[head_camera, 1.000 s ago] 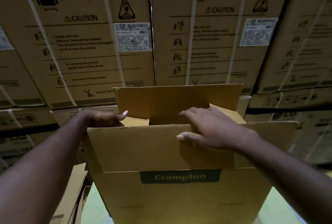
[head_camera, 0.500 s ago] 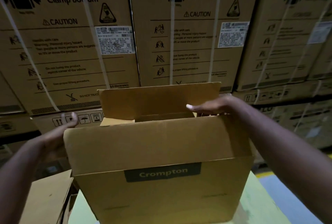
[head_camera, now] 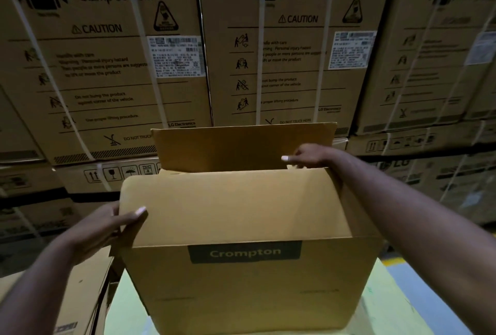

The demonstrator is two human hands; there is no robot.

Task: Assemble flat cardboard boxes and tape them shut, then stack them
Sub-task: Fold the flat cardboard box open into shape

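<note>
A brown cardboard box (head_camera: 241,294) with a dark "Crompton" label stands upright in front of me, its top open. The far flap (head_camera: 241,149) stands up. The near flap (head_camera: 236,208) leans inward over the opening. My left hand (head_camera: 102,227) holds the near flap's left edge, thumb on its front face and fingers behind it. My right hand (head_camera: 308,157) reaches over the box's right rim with fingers stretched out to the left, resting on the right side flap, which is mostly hidden.
The box stands on a pale green surface (head_camera: 389,308). Flat cardboard sheets (head_camera: 80,294) lie at the lower left. A wall of large strapped cartons (head_camera: 107,66) rises close behind. A floor strip with a yellow line (head_camera: 397,260) shows at the right.
My left hand has moved from the box's left side onto the near flap's left edge. The near flap now leans further inward. My right hand stays at the right side flap.
</note>
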